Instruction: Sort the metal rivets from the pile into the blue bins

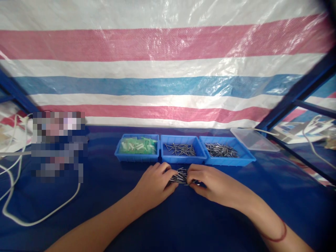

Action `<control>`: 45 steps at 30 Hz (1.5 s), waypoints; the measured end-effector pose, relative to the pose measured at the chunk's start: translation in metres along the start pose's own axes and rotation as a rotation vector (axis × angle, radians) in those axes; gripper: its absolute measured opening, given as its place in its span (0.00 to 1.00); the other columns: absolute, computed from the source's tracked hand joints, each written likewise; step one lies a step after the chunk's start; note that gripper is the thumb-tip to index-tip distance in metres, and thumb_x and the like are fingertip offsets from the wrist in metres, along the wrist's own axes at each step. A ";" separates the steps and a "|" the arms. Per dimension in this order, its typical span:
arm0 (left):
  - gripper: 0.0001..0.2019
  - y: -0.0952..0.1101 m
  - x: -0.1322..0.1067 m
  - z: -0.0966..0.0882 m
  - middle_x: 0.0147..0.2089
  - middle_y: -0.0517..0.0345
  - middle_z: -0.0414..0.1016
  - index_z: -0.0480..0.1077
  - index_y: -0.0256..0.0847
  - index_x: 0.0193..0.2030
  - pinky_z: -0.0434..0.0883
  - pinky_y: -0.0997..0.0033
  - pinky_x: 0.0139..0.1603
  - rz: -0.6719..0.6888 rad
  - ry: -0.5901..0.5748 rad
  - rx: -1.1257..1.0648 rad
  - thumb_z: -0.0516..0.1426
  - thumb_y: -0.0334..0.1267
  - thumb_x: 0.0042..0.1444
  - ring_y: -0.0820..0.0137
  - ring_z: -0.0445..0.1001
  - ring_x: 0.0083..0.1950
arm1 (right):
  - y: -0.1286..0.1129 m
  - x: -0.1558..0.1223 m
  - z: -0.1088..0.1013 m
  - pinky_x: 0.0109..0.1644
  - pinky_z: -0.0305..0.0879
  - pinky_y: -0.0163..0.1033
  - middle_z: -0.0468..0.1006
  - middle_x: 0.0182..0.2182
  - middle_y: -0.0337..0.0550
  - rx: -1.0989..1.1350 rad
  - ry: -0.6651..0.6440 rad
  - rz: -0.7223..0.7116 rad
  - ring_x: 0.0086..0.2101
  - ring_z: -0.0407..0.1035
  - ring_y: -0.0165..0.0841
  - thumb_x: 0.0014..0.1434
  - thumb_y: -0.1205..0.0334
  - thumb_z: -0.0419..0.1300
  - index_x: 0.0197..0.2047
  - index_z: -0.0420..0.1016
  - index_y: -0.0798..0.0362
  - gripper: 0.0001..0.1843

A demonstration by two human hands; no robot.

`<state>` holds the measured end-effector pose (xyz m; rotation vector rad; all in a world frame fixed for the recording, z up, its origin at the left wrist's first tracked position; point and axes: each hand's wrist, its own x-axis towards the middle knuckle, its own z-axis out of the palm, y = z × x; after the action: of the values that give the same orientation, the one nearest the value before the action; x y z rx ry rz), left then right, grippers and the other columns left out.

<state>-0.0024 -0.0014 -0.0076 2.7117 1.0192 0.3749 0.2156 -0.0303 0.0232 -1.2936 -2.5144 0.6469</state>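
A small heap of thin metal pins point(181, 176) lies on the blue table cover in front of the trays. My left hand point(154, 183) rests at its left side with fingers curled onto the pins. From the right, my right hand point(210, 182) closes its fingertips in a pinch on the same heap. What each finger grips is too small to make out.
Three blue trays stand in a row behind the hands: the left one point(117, 154) with green parts, the middle one point(164, 155) and the right one point(244, 159) with metal pins. A clear lid point(253, 140) lies at the right. White cables point(39, 218) loop at the left.
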 end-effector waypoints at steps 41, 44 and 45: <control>0.04 0.012 0.003 -0.004 0.34 0.61 0.74 0.70 0.39 0.39 0.64 0.76 0.36 -0.122 0.519 -0.639 0.54 0.32 0.60 0.75 0.69 0.33 | -0.014 0.018 0.033 0.27 0.55 0.33 0.66 0.24 0.35 0.753 0.432 0.180 0.23 0.56 0.25 0.58 0.53 0.60 0.35 0.74 0.54 0.12; 0.04 0.010 0.002 -0.004 0.36 0.60 0.74 0.69 0.40 0.40 0.64 0.76 0.37 -0.083 0.519 -0.617 0.54 0.31 0.60 0.75 0.69 0.34 | -0.012 0.018 0.033 0.26 0.54 0.33 0.64 0.22 0.33 0.766 0.474 0.187 0.23 0.56 0.25 0.57 0.54 0.61 0.34 0.72 0.53 0.11; 0.04 0.009 0.003 -0.004 0.36 0.60 0.73 0.69 0.40 0.40 0.65 0.76 0.37 -0.074 0.514 -0.610 0.54 0.31 0.61 0.75 0.69 0.35 | -0.011 0.018 0.033 0.26 0.54 0.33 0.63 0.22 0.32 0.777 0.488 0.191 0.23 0.56 0.25 0.56 0.54 0.62 0.34 0.71 0.53 0.11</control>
<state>0.0037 -0.0060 -0.0005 2.0579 0.9123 1.1918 0.1844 -0.0306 0.0002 -1.1878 -1.5195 1.0523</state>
